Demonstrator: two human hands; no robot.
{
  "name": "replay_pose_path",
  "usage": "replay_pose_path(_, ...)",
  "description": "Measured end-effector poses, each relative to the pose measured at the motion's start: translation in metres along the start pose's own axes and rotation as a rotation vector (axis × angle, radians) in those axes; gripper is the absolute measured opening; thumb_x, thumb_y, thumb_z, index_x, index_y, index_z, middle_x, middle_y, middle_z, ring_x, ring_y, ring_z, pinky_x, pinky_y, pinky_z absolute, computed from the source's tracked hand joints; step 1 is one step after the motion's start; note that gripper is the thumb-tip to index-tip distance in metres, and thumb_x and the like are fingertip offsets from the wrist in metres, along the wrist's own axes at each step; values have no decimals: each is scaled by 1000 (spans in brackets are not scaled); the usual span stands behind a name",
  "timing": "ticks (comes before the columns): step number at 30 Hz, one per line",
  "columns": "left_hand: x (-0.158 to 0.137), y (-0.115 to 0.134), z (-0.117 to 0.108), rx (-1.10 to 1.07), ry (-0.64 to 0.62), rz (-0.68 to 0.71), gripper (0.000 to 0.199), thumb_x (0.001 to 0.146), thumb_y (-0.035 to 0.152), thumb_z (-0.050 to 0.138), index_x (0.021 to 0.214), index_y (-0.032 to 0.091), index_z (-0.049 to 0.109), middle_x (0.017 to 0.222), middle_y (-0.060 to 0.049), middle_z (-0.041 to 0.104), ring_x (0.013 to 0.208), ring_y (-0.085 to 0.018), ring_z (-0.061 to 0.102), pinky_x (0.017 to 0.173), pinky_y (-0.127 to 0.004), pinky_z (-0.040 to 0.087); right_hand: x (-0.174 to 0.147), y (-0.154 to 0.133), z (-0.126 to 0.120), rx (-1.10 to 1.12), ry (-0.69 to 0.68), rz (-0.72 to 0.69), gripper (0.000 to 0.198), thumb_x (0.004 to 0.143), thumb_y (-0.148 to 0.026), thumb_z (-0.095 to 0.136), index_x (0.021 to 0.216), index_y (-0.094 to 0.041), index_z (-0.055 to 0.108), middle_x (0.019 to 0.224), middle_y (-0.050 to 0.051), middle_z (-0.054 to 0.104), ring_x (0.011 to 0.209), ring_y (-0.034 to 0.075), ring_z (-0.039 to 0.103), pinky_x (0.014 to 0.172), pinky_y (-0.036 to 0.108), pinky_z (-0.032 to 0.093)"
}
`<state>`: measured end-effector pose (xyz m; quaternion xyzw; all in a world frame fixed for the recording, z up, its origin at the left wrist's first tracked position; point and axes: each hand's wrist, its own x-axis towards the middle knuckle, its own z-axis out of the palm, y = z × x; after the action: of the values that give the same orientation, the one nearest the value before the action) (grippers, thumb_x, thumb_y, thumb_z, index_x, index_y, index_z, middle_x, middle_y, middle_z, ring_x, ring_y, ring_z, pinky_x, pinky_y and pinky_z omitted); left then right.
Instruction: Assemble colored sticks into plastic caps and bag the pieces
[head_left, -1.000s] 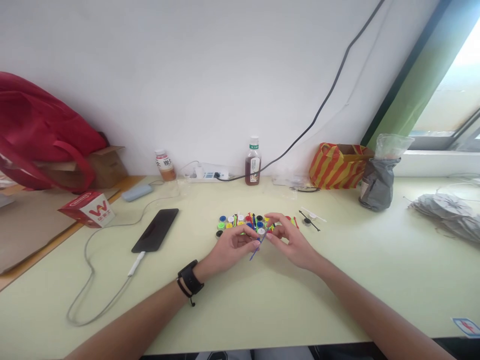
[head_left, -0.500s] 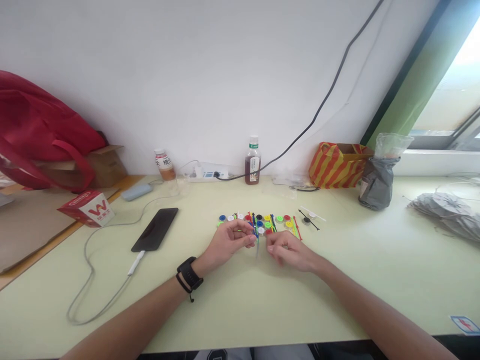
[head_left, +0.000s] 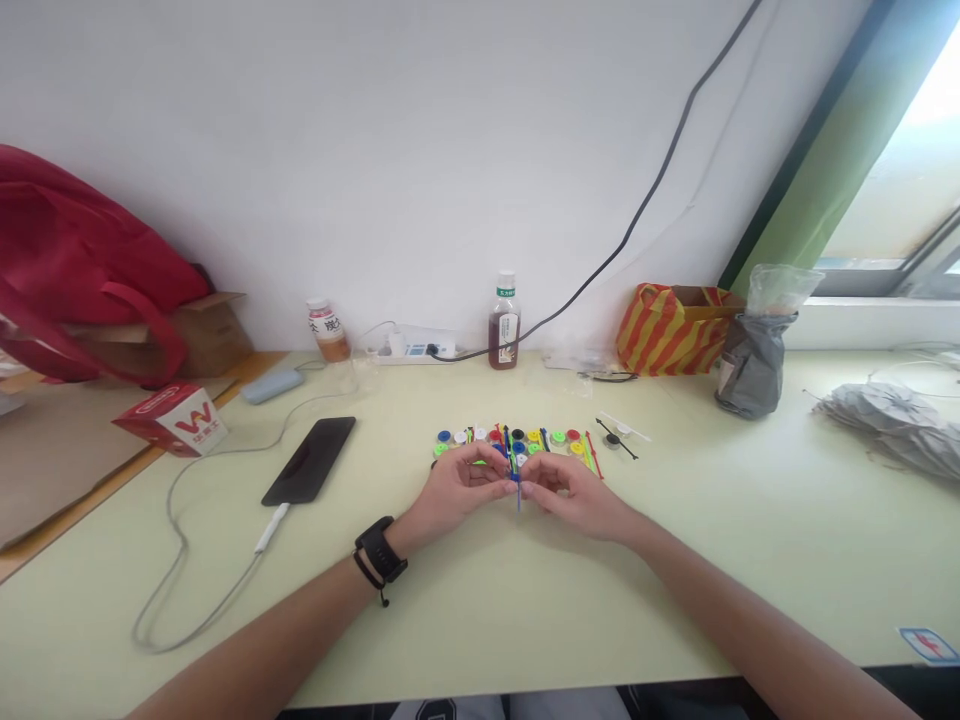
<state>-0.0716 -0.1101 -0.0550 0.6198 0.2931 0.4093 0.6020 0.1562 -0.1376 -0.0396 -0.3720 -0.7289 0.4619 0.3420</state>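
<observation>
A: What are your 2 hands doing with that slim blue piece [head_left: 518, 494]?

B: Your left hand [head_left: 466, 488] is pinching it between thumb and fingers, above the table [head_left: 480, 610], just on your side of the coloured discs [head_left: 559, 438]. Your right hand [head_left: 577, 495] is sitting partly curled, its fingertips at the piece's other side; whether they are gripping it too, this view isn't showing.

A: So where are you risking trouble?

B: At the fingertips. You are handling something very thin, so pressing unevenly from 2 sides could be twisting it loose or bending it.

A: And if you are losing hold?

B: Then it may be landing among the discs, where other slim parts, like the red arrow [head_left: 593, 457], are lying close by, and you may be hunting for it. Your fingers are also partly covering the discs, so a careless sweep could be scattering them. The black arrow [head_left: 618, 439], lying farther right, is running less risk.
</observation>
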Motion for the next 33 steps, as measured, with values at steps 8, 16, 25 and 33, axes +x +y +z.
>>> replay_pose_path(8,-4,6,7,93,-61,20,34,75,28,90,97,15,67,89,-6,76,80,-19,74,79,-32,60,0,1,0,-6,-50,15,37,98,-54,58,85,-20,61,77,0,57,67,14,51,62,27,45)
replay_pose_path(16,-3,7,4,344,1,108,43,79,36,86,114,18,70,103,-8,72,77,-14,64,70,-26,53,2,1,-20,0,178,-8,36,99,-53,54,81,-22,51,69,-3,49,62,14,46,59,27,40)
replay_pose_path(25,-4,8,3,466,-4,78,27,89,43,75,94,17,74,82,-4,69,70,-14,56,62,-25,43,-7,28,-98,-862,451,365,29,86,-35,55,62,-22,45,59,-1,55,56,15,47,56,29,29)
replay_pose_path(33,-4,8,4,526,18,102,24,91,41,72,87,18,76,84,-4,72,68,-14,56,61,-25,41,-7,35,-103,-1139,431,525,6,86,-29,64,85,-23,64,77,5,68,65,20,60,59,30,31)
